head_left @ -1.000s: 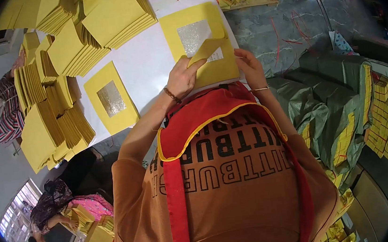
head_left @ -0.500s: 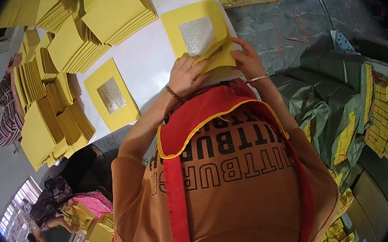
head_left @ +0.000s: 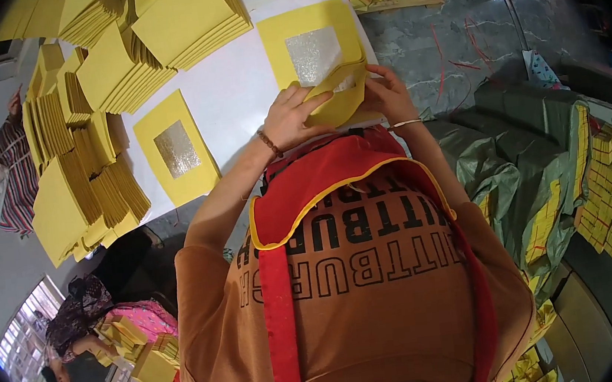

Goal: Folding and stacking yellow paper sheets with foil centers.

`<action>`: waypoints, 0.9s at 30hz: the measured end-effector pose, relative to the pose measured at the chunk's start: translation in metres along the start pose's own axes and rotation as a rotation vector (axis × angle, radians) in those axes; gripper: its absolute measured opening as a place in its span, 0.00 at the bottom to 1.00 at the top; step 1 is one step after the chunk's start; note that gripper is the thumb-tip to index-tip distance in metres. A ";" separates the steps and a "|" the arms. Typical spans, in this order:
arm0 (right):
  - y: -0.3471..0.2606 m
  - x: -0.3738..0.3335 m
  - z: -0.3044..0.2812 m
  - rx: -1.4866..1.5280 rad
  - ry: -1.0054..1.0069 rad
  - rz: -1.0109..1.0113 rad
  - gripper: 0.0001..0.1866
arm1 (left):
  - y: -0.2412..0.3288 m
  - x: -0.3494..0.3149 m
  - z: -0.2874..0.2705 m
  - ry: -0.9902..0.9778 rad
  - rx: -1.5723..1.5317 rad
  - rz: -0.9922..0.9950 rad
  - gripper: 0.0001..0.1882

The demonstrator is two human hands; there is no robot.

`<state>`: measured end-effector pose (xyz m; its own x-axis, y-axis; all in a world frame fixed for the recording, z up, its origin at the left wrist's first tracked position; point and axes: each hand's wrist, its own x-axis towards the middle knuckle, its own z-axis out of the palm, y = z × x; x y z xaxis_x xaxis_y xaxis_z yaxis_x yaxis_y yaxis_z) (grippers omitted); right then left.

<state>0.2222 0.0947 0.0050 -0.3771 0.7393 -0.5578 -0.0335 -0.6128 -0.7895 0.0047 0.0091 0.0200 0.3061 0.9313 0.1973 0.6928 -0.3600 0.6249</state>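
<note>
In front of me, at the table's near right part, lies a stack of yellow paper sheets point(head_left: 278, 48) with a silver foil square point(head_left: 310, 52) on its top sheet. The near edge of the upper paper is lifted and bends upward in a curl. My left hand point(head_left: 294, 117) closes on the left side of that raised edge, fingers over the paper. At the right corner my right hand point(head_left: 388, 96) pinches the same paper, its fingertips partly hidden behind it. Another yellow stack with a silver square point(head_left: 176, 151) lies to the left, apart from both hands.
Tall piles of folded yellow paper point(head_left: 125, 68) crowd the left and far side of the white table point(head_left: 224, 88). Green plastic sacks point(head_left: 517, 139) and yellow bundles point(head_left: 609, 196) are at right. Two people sit at left, one holding yellow bundles point(head_left: 131, 336). Red strings point(head_left: 464, 65) lie on the floor.
The lifted near edge of the paper has curled up further, and my hands have shifted slightly with it. The person at the far left has moved an arm.
</note>
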 end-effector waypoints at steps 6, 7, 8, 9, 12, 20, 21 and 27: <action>0.000 0.002 -0.001 0.080 -0.015 0.011 0.20 | 0.002 -0.003 0.006 0.001 0.200 0.059 0.31; -0.001 0.001 0.000 0.082 -0.020 0.012 0.19 | 0.000 -0.004 0.009 -0.005 0.238 0.072 0.32; -0.002 0.000 0.000 0.083 -0.025 0.013 0.19 | -0.002 -0.005 0.010 -0.010 0.277 0.085 0.32; -0.001 0.001 -0.001 0.084 -0.024 0.012 0.19 | 0.000 -0.003 0.009 -0.010 0.276 0.087 0.32; 0.000 0.001 -0.001 0.071 -0.006 0.014 0.19 | 0.008 -0.002 0.008 0.016 0.175 0.048 0.32; 0.004 0.001 0.001 0.198 0.041 -0.003 0.18 | 0.005 -0.003 0.009 0.019 0.182 0.066 0.30; 0.006 0.002 0.000 0.197 0.040 -0.003 0.18 | 0.004 -0.004 0.008 0.020 0.183 0.065 0.30; -0.006 -0.004 0.003 0.125 0.081 0.093 0.20 | -0.005 -0.007 0.010 -0.005 0.183 0.072 0.28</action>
<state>0.2216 0.0942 0.0125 -0.3080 0.6946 -0.6501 -0.1188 -0.7061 -0.6981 0.0057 0.0041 0.0080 0.3624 0.9026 0.2322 0.7758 -0.4302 0.4616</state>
